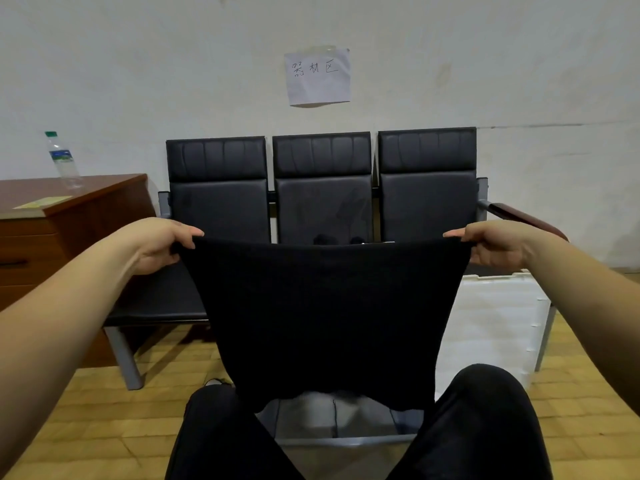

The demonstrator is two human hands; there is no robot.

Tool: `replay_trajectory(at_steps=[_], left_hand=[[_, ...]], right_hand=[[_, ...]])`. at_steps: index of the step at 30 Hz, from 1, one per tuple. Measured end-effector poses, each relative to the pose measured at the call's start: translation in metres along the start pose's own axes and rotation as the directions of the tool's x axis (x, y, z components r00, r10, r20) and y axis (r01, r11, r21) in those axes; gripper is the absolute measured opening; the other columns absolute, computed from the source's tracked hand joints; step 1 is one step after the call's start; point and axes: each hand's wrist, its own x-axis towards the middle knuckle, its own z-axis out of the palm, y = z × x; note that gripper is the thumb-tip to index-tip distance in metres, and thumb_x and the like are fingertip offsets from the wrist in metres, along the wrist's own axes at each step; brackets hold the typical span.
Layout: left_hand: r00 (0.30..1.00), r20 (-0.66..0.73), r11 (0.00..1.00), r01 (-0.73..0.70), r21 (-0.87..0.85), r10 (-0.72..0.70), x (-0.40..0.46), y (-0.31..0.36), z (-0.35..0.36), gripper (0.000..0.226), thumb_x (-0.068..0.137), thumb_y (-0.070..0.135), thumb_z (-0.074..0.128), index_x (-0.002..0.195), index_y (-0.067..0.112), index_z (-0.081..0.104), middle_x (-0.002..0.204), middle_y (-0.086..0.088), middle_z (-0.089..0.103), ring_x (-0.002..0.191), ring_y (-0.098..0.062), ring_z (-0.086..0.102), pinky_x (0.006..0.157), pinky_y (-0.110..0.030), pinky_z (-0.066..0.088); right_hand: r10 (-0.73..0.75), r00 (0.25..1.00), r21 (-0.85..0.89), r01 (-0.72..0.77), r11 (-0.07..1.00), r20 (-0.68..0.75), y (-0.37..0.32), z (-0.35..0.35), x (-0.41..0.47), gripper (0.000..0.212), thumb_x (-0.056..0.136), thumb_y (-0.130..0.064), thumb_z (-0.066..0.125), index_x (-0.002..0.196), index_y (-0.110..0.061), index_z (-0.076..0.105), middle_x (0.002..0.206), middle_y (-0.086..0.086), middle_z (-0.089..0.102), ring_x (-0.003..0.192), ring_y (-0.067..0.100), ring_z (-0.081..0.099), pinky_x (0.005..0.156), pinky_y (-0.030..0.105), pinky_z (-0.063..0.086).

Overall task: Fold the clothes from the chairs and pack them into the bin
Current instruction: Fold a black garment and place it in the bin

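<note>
While the left hand [157,245] and right hand [493,245] each pinch a top corner of the black garment [322,317], stretched above the bin [343,422] (between the knees), they should, I'd say, fold evenly.

I see the bottle [62,157] on the tabletop [86,190], left of the chairs [322,188]; the bin [491,323] stands right, before them.

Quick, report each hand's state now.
Left hand: grips the black garment at its top left corner.
Right hand: grips its top right corner.
</note>
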Motion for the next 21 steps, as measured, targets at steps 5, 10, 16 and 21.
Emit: replay_trajectory(at_steps=[5,10,16,21], left_hand=[[0.99,-0.069,0.975,-0.109,0.192,0.125,0.003,0.001,0.003,0.032,0.09,-0.016,0.05,0.086,0.012,0.065,0.097,-0.013,0.063,0.083,-0.018,0.055,0.071,-0.025,0.038],[0.951,-0.164,0.928,-0.201,0.314,0.261,0.002,0.005,0.004,0.015,0.095,0.001,0.061,0.099,0.013,0.069,0.106,-0.013,0.065,0.1,-0.023,0.056,0.088,-0.032,0.039],[0.917,-0.176,0.89,-0.277,0.361,0.357,-0.003,-0.004,0.005,0.009,0.094,0.02,0.068,0.092,0.012,0.069,0.092,-0.009,0.064,0.087,-0.023,0.053,0.07,-0.033,0.038],[0.93,-0.123,0.917,-0.363,-0.165,0.346,-0.004,-0.004,0.01,0.03,0.098,0.008,0.053,0.07,0.018,0.05,0.078,0.0,0.058,0.076,-0.015,0.055,0.072,-0.027,0.042]], right_hand=[[-0.077,0.997,-0.187,0.081,0.979,0.03,-0.002,-0.003,0.004,0.026,0.096,0.01,0.048,0.107,-0.006,0.065,0.111,0.015,0.067,0.103,0.023,0.064,0.074,0.024,0.061],[-0.208,0.976,-0.477,0.156,0.865,-0.058,-0.005,-0.006,0.014,0.014,0.098,-0.015,0.06,0.105,-0.006,0.068,0.11,0.016,0.068,0.096,0.021,0.063,0.082,0.028,0.052],[-0.342,0.936,-0.428,0.278,0.86,-0.08,-0.006,-0.005,0.004,0.023,0.099,-0.025,0.058,0.106,-0.004,0.068,0.1,0.007,0.065,0.093,0.019,0.057,0.089,0.031,0.044],[-0.339,0.932,0.128,0.355,0.926,-0.129,0.002,0.01,0.007,0.033,0.098,-0.019,0.057,0.127,-0.004,0.062,0.123,0.014,0.067,0.108,0.023,0.066,0.096,0.036,0.051]])
